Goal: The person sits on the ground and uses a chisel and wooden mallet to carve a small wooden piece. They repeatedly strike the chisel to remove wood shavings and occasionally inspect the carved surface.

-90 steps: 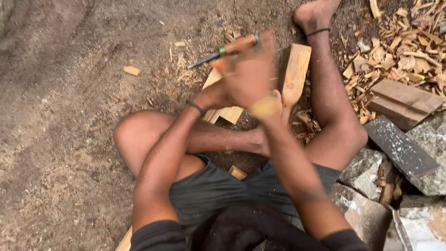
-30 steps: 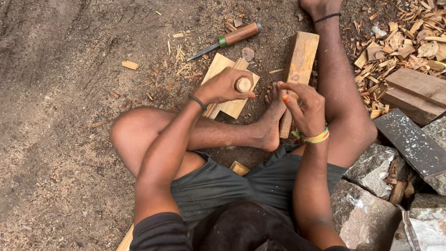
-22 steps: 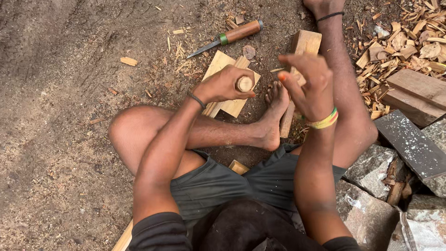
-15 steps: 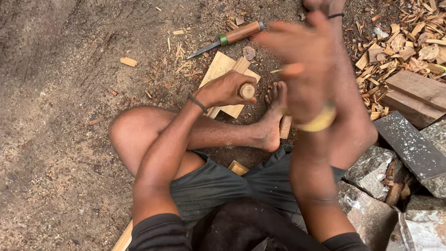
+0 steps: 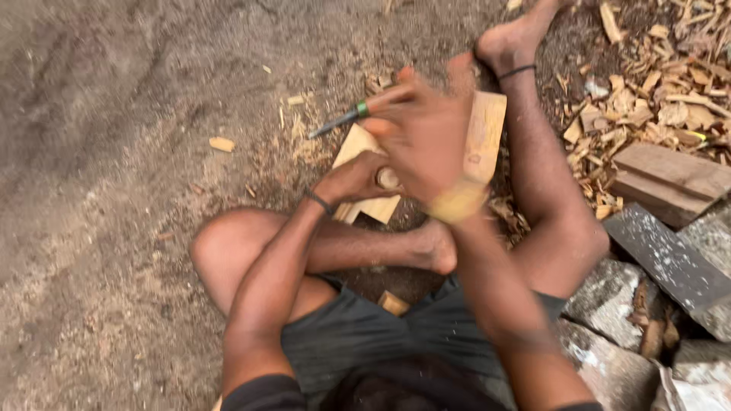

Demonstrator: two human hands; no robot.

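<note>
Upright, round wooden peg end-up in clenched left hand, right hand blurred above, grip unclear.

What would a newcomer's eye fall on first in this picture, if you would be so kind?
Most likely the blurred right hand raised at the centre, above the left hand gripping a round-topped wooden handle over pale wooden blocks on the dirt. Next, the chisel lying behind the hands, and the heap of wood chips at the upper right.
</note>
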